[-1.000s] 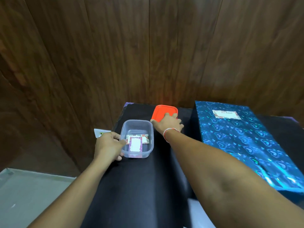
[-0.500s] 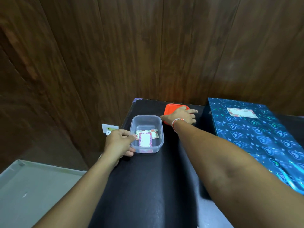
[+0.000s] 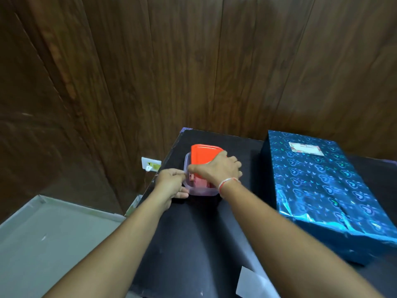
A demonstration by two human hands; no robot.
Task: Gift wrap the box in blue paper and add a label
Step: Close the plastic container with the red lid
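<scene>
So the surface I'm working on is a black table pushed up against a dark wood-panel wall. Sitting directly on it: a clear plastic container near the far left corner, and well over to the right a big box wrapped in shiny blue heart-print paper, lying flat with its far end close to the wall. There's a white label stuck on top of the box near that far end. Closer to me, a white scrap of paper lies at the table's near edge. The table's far left corner shows a bit of purple trim.
</scene>
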